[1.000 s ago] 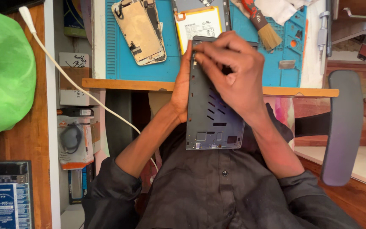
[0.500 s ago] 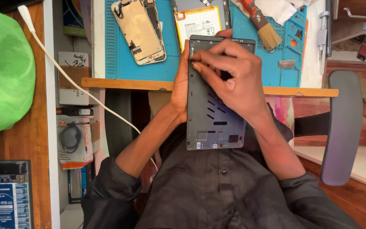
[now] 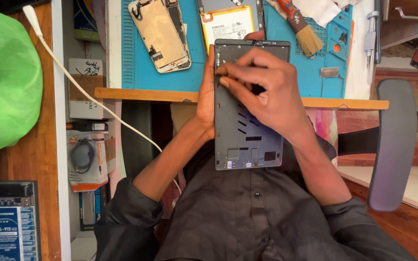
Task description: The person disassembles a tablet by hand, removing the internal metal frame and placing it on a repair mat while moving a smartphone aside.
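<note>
— What are the hands gripping?

— The left hand [image 3: 206,99] is cradling the grey tablet frame [image 3: 248,140] by its edge, while the right hand [image 3: 262,89] is lying across its upper half, fingertips pinching near the top corner.

— And behind it?

— 1 opened phone [image 3: 160,34], 1 white battery [image 3: 227,24] and 1 brush [image 3: 300,26] are lying on the blue mat [image 3: 165,77]; a white cable [image 3: 88,96] is trailing down.

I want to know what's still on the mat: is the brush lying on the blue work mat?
Yes, the brush lies on the blue mat, up beyond the grey tablet frame the hands hold.
</note>
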